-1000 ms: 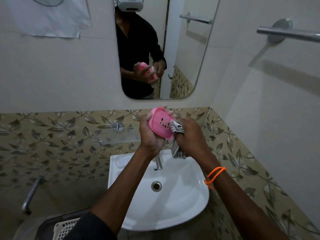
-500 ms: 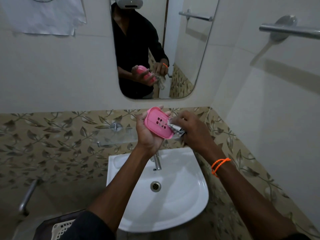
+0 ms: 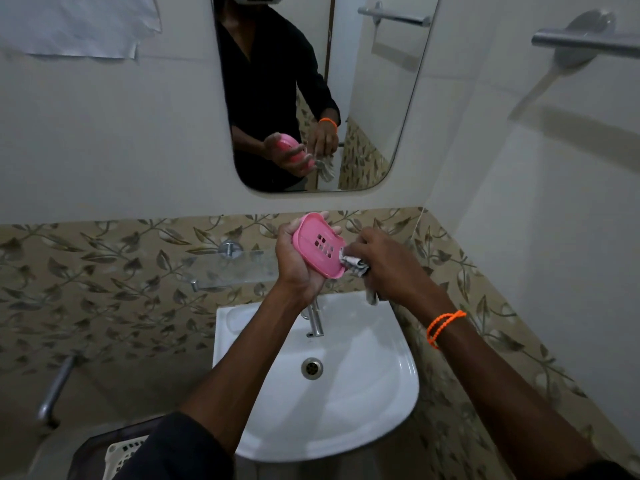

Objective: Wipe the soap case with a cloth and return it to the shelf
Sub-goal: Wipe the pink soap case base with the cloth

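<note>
Left hand (image 3: 298, 261) is wrapped around the pink soap case (image 3: 318, 244), fingers curled behind it and the thumb side along its left edge, holding it tilted with the slotted inside facing the camera. Right hand (image 3: 388, 268) is closed on a bunched striped cloth (image 3: 351, 263), which it presses against the lower right rim of the case; a loose end of the cloth hangs down below the hand. An orange bead bracelet (image 3: 443, 327) sits on the right wrist.

Both hands are held up above the white sink (image 3: 346, 410), over its metal tap (image 3: 316, 318). A glass shelf (image 3: 235, 268) is fixed to the leaf-patterned tile wall to the left of the case, just beside the left hand but apart from the case. A mirror (image 3: 374, 98) above shows the person's dark shirt, the case and the cloth from the other side. A metal rail (image 3: 585, 45) is mounted on the right wall, well apart from the hands.
</note>
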